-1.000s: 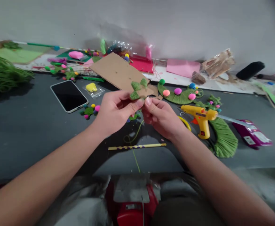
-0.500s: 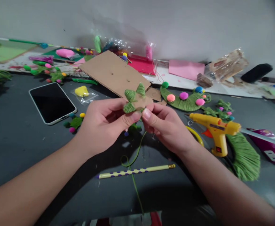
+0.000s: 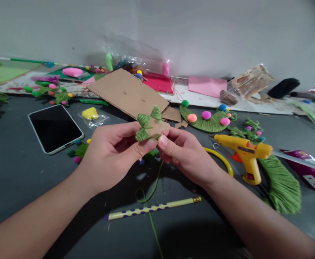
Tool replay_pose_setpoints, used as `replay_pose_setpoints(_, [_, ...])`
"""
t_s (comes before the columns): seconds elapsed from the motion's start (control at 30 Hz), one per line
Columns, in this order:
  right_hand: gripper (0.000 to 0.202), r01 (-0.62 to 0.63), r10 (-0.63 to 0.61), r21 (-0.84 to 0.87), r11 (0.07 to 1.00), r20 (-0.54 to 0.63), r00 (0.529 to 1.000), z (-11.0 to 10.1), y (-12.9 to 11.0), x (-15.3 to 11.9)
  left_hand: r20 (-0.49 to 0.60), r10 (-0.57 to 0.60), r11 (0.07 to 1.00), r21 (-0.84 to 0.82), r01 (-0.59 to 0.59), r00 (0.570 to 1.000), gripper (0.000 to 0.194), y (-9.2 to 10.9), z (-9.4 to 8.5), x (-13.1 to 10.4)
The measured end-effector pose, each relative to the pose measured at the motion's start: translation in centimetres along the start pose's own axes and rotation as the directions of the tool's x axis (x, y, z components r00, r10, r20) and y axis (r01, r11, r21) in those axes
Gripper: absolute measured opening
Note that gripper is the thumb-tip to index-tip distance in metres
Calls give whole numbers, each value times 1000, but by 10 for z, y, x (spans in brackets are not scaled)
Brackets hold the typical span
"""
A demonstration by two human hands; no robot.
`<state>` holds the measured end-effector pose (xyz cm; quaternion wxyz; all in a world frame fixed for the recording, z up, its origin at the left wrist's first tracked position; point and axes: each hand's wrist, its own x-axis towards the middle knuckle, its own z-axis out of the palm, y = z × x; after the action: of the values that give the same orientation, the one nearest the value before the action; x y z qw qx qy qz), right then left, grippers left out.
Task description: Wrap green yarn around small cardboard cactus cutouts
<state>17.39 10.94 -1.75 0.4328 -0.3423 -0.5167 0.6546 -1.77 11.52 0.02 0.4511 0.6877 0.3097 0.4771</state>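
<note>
Both hands meet at the centre of the view around a small cardboard piece [image 3: 158,128] with several points wrapped in green yarn. My left hand [image 3: 116,153] pinches its lower left side between thumb and fingers. At the lower right edge, my right hand [image 3: 183,151] pinches it, thumb tip close to the left thumb. A green strand [image 3: 155,187] hangs from the piece, loops once on the dark table and runs toward me. Under it lies a cream pencil [image 3: 154,208] with purple spots.
Left of my hands lie a phone [image 3: 55,128] and a yellow lump in a bag [image 3: 89,113]. Behind them is a cardboard sheet [image 3: 127,93]. To the right are a yellow glue gun [image 3: 243,149], a pompom-decorated green arc [image 3: 208,122] and another green-wrapped arc [image 3: 281,183].
The surroundings appear slightly lower and mostly a little further left as the view shifts. Both hands keep their hold on the cardboard piece, which looks almost unchanged.
</note>
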Motion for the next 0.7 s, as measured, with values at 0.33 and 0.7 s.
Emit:
replay_pose_setpoints(0.33, [47,-13,2,85,996,132,991,-3,20,4,40,-53,984,-170,59,998,13,-5,-4,-6])
replay_pose_setpoints(0.7, [63,-46,23,80,996,265,964,-1,16,5,120,-30,969,-240,59,992,27,-7,-4,-6])
